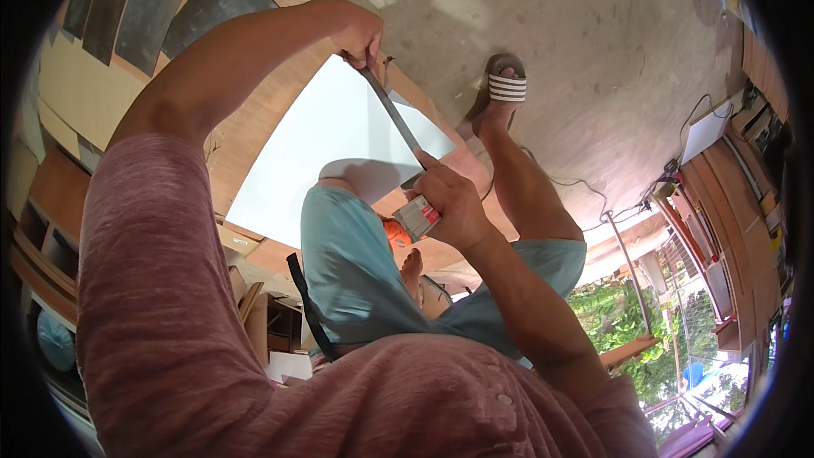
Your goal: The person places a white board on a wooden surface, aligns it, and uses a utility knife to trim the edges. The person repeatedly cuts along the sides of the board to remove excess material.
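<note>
A long, narrow dark grey strip [393, 114] runs straight between my two hands, slanting over a white sheet [288, 148]. At its far end, near the sheet's far corner, my left hand [358, 34] is closed on it. My right hand [454, 203] is closed around a small flat grey piece with a red and white label [418, 216], beside the strip's near end. Whether the piece and the strip are joined is hidden by my fingers. The sheet lies on a brown wooden board [242, 127], and my left knee shades part of it.
Dark rectangular panels [216, 4] lie at the far left. Something orange [396, 232] sits beside my left leg. My sandalled foot [506, 85] stands on the concrete floor [593, 76]. Cables [593, 195] trail at right, near stacked wood [733, 229].
</note>
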A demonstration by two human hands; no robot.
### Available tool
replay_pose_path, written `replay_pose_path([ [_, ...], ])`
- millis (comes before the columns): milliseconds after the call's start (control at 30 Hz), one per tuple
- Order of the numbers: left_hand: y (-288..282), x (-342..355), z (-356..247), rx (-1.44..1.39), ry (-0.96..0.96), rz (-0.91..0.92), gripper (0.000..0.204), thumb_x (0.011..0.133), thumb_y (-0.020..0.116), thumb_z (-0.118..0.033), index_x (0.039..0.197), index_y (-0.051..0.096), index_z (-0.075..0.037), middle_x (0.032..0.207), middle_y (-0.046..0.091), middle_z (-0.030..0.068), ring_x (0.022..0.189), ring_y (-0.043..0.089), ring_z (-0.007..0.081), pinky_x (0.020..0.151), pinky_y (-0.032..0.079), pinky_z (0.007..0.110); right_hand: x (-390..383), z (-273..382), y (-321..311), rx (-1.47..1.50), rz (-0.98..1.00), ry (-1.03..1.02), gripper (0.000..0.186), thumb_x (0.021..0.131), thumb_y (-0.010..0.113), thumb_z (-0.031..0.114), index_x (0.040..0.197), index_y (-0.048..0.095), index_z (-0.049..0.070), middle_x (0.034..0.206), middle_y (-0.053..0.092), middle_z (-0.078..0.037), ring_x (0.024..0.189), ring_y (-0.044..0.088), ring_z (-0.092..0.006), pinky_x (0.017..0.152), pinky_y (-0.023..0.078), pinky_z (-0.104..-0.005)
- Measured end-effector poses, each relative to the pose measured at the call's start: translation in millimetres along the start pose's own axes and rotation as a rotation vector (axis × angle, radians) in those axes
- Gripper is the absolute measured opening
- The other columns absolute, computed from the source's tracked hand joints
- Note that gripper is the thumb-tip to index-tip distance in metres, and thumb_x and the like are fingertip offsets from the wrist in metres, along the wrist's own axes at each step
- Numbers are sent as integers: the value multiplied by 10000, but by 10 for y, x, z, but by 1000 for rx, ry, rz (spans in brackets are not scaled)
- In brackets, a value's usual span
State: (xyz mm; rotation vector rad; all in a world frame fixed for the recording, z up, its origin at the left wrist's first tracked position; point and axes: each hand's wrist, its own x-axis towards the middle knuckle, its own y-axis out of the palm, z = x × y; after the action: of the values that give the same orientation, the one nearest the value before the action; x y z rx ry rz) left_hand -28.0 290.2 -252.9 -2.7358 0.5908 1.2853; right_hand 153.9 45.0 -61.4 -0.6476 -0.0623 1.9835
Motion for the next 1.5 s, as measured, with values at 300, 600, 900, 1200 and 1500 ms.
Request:
replay_pose_path([
  [300, -31, -67, -14, -54, 16, -14, 310, 728, 733, -16, 1034, 779, -36, 883, 765, 97, 796, 704, 178, 725, 535, 320, 14, -13, 14, -33, -40, -9, 275, 628, 763, 90, 847, 597, 79, 1087, 674, -202, 1093, 640, -402, 767, 549, -459],
  [600, 30, 256, 281, 38, -103, -122, 236, 779, 738, -69, 1010, 776, -36, 859, 748, 120, 784, 692, 198, 718, 525, 349, 320, -475, 189, -82, 21, 97, 305, 651, 710, 49, 933, 593, 72, 1314, 597, -246, 1029, 660, -350, 810, 563, -408],
  [900, -28, 143, 113, 54, -10, -38, 247, 773, 744, -97, 1014, 780, -58, 911, 760, 93, 792, 707, 199, 711, 532, 328, 79, -239, -51, -25, -1, 121, 319, 605, 784, 59, 875, 615, 65, 1079, 660, -208, 1099, 647, -366, 834, 544, -405],
  [1200, 65, -83, -237, 4, -16, -21, 229, 770, 730, -50, 995, 772, -40, 882, 735, 89, 755, 686, 206, 686, 522, 324, -180, -78, 54, 10, -151, 0, 314, 616, 843, 113, 834, 623, 64, 802, 601, -105, 972, 678, -360, 832, 572, -417],
  [1500, 124, 358, 96, 6, -55, -96, 189, 772, 736, -62, 954, 765, -20, 876, 736, 96, 787, 691, 228, 705, 520, 333, -12, -355, 115, -42, 16, 220, 308, 624, 760, 92, 892, 607, 90, 1279, 610, -192, 1085, 655, -313, 791, 551, -414],
])
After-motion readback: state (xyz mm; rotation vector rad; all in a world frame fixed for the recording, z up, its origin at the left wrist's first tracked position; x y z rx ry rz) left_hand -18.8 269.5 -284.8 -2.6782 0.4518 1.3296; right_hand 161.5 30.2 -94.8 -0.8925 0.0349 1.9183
